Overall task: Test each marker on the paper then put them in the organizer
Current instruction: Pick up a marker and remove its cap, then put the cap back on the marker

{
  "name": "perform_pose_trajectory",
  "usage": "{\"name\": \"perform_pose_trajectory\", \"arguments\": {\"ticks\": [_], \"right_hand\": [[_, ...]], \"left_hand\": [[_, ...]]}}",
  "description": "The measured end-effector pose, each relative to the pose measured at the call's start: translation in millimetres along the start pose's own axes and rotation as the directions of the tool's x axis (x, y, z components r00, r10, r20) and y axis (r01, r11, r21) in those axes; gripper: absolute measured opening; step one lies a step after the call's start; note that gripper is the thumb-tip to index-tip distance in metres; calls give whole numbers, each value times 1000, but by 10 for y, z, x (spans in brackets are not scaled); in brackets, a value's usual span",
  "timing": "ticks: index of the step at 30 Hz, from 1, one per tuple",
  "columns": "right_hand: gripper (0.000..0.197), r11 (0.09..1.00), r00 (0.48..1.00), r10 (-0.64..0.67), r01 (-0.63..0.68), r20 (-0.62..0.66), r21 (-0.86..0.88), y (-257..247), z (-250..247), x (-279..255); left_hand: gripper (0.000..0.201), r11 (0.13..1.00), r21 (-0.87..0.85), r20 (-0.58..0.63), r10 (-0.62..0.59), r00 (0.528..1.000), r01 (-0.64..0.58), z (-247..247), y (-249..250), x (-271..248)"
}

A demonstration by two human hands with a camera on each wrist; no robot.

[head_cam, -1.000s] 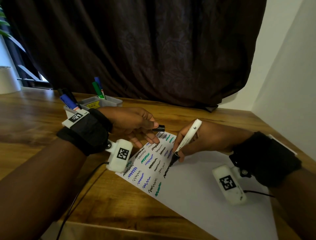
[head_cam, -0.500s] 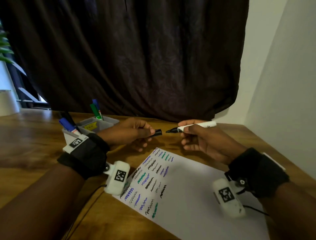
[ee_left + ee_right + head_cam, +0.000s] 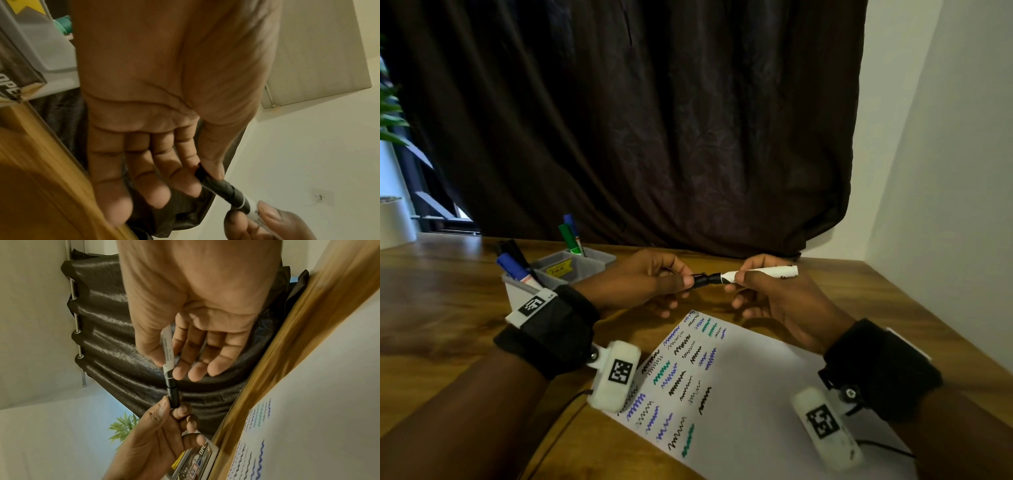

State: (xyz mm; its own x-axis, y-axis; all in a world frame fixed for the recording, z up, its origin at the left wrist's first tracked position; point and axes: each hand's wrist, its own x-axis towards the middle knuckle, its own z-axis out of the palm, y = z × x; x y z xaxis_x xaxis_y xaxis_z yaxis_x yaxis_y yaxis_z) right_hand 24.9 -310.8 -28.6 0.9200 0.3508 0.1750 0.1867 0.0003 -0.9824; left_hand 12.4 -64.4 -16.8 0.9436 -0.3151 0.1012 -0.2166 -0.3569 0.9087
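Observation:
My right hand (image 3: 763,291) pinches a white-barrelled black marker (image 3: 763,273) and holds it level above the table, tip pointing left. My left hand (image 3: 654,277) pinches the black cap (image 3: 702,279), which sits over the marker's tip; the left wrist view shows the cap (image 3: 222,186) between thumb and forefinger, the right wrist view shows the marker (image 3: 169,352) meeting it. The white paper (image 3: 750,394) with rows of black, blue and green squiggles lies below both hands. A grey organizer (image 3: 571,265) at the left rear holds green, blue and black markers.
A dark curtain (image 3: 640,120) hangs behind the wooden table (image 3: 448,308). A white wall (image 3: 945,205) closes the right side. A white plant pot (image 3: 395,219) stands at the far left. Cables run from both wrist cameras across the table.
The right hand lifted the marker off the paper and turned it level. Both hands came together, and the cap now sits over the tip where a gap stood before.

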Motion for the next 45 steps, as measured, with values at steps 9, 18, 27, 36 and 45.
{"name": "perform_pose_trajectory", "arguments": {"ticks": [9,18,27,36,45], "right_hand": [[24,986,968,-160,147,-192,-79,-55,-5,-36],[11,894,973,-229,215,13,-392,-17,-44,-60],[50,917,986,-150,165,69,-363,-4,-27,-48],[40,948,995,-81,93,53,-305,-45,7,-57],[50,945,915,214,-105,342,-309,-66,-107,-119]], "left_hand": [[18,997,-7,-4,77,997,-77,-1,46,-18],[19,993,-31,-54,112,992,-114,49,35,-4],[20,988,-60,-98,139,985,-146,95,3,34],[21,990,-52,-79,130,988,-135,56,28,25],[19,990,-92,-255,82,963,-109,-118,126,-185]]}}
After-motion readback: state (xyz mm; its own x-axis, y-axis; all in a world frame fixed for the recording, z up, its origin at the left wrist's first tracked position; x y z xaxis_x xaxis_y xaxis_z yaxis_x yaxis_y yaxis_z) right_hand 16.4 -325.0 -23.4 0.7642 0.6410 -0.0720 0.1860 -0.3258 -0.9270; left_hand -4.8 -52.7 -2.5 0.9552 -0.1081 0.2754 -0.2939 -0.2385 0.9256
